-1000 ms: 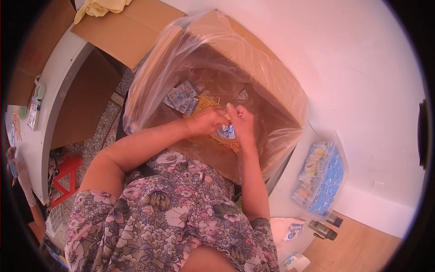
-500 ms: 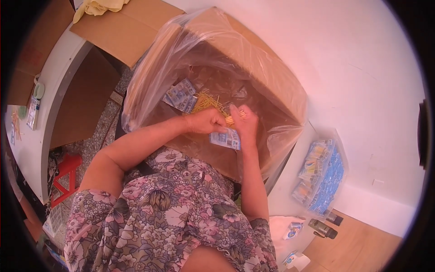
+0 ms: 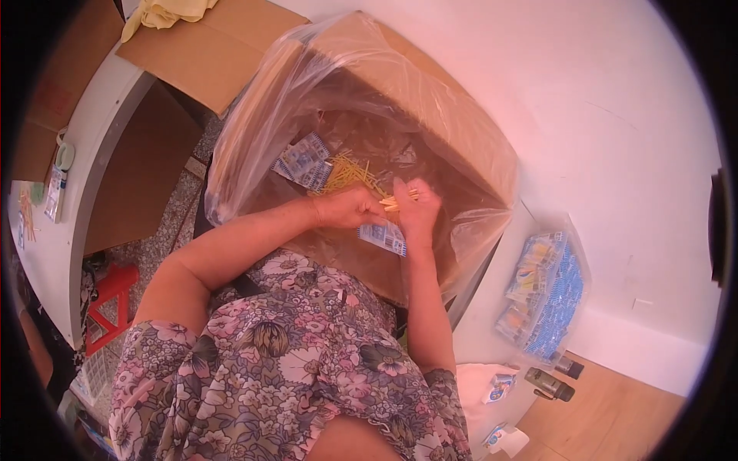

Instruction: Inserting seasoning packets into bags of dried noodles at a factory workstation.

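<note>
Over the opening of a lined cardboard box, both of my hands are close together. My right hand (image 3: 420, 218) is closed around a small bunch of thin yellow sticks (image 3: 394, 203), whose ends point toward my left hand. A small blue-and-white printed packet (image 3: 382, 237) hangs just below the hands. Its top edge is pinched in my left hand (image 3: 347, 207), whose fingertips are partly hidden. Behind my left hand, a loose heap of the same yellow sticks (image 3: 347, 173) lies in the box. Beside the heap are blue-and-white packets (image 3: 304, 161).
Clear plastic lines the cardboard box (image 3: 453, 115) and spills over its rim. At the right, a clear bag of blue packets (image 3: 544, 296) lies on a white surface near a dark bottle (image 3: 550, 384). A white table (image 3: 104, 165) curves along the left, above a red stool (image 3: 115, 300).
My right hand has shifted very slightly, and the bunch of sticks sits a little lower, nearer my left fingers. Both hands keep their hold.
</note>
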Tool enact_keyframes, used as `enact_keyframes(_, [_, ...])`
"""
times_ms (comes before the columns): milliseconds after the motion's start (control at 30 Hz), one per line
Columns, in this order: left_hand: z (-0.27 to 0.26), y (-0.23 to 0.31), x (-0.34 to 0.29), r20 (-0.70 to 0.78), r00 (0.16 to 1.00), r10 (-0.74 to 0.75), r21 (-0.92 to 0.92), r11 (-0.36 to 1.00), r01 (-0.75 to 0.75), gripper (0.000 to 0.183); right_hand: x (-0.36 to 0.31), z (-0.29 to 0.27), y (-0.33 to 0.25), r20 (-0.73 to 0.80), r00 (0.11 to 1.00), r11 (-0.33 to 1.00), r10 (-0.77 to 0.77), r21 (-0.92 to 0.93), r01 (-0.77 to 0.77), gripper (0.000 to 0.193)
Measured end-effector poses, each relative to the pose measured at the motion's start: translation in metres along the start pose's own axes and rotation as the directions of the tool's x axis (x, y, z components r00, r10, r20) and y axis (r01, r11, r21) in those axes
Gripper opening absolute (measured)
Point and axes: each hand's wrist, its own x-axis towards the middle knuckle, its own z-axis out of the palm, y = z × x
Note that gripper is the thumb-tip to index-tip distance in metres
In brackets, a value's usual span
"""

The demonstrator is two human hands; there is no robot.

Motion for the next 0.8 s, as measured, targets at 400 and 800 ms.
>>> enact_keyframes(400, [-0.016,0.017,-0.003,0.277,0.934,-0.224,-0.498,0.798,0.339,0.012,-0.010,-0.002,-0.010,0.159,0.987,0.999,-0.036,0.026,0.032,0.021])
enact_keyframes(800, [-0.014,0.004,0.001,0.039,0.952,-0.302,-0.765,0.605,0.223,0.020,-0.014,-0.022,-0.006,0.401,0.885,0.970,-0.237,0.146,0.193,0.084])
